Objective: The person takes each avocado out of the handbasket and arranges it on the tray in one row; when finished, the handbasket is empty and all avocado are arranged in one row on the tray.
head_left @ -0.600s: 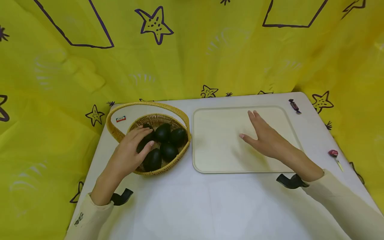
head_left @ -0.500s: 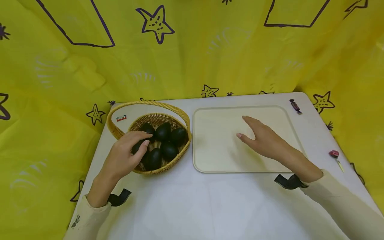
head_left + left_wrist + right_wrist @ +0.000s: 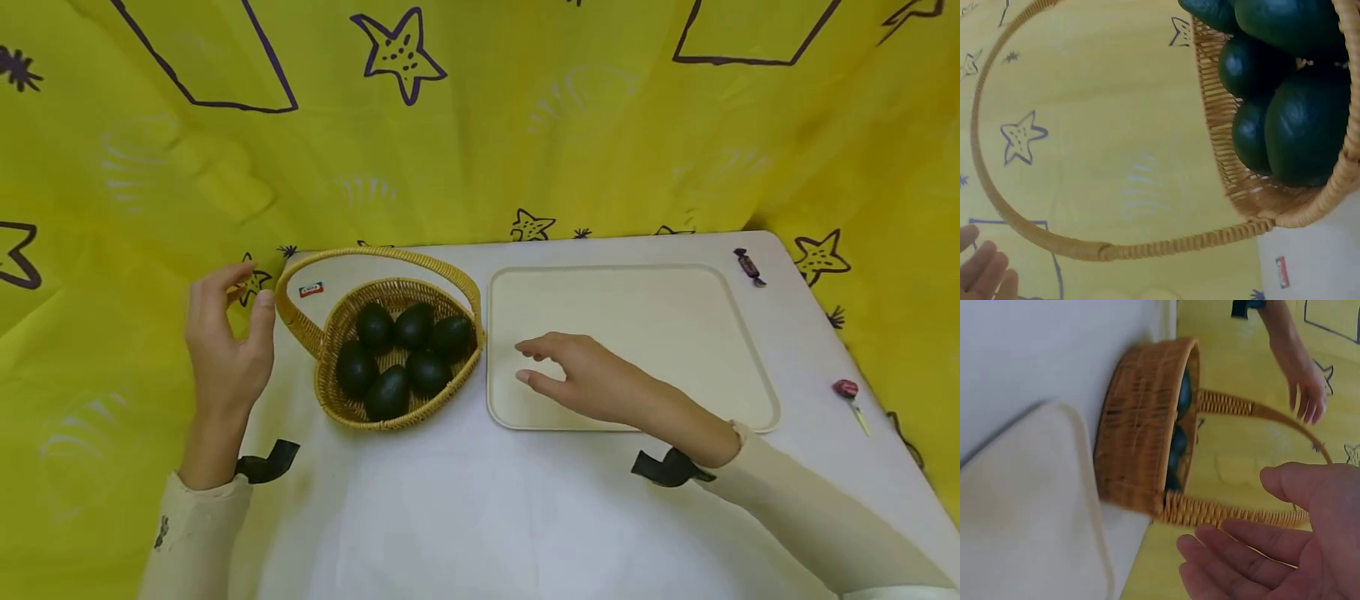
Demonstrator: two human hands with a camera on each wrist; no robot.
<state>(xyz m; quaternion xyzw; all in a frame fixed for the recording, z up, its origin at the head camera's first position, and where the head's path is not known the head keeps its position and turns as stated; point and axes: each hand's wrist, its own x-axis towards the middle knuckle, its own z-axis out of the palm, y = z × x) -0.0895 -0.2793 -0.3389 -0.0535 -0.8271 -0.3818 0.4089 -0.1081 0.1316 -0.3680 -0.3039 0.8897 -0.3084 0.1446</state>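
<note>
A wicker basket [image 3: 324, 392] with a tall arched handle [image 3: 375, 253] stands on the left of the table, holding several dark green avocados [image 3: 356, 369]. My left hand [image 3: 228, 346] hovers just left of the handle, fingers loosely bent around nothing. Only its fingertips [image 3: 988, 272] show in the left wrist view, low at the left edge. Over the left part of the cream tray [image 3: 675, 333], my right hand [image 3: 592, 375] points toward the basket, holding nothing. The right wrist view shows its thumb and fingers parted beside the basket handle [image 3: 1229, 406], with the left hand beyond.
A small red-and-white wrapped sweet [image 3: 311, 289] lies under the handle arch. At the right side are a dark wrapped candy [image 3: 748, 267] and a lollipop [image 3: 847, 390]. A yellow patterned cloth [image 3: 480, 125] hangs behind the white table [image 3: 450, 517].
My left hand has left the avocados and moved out left, past the handle. My right hand has moved left across the tray toward the basket. The avocados remain in the basket.
</note>
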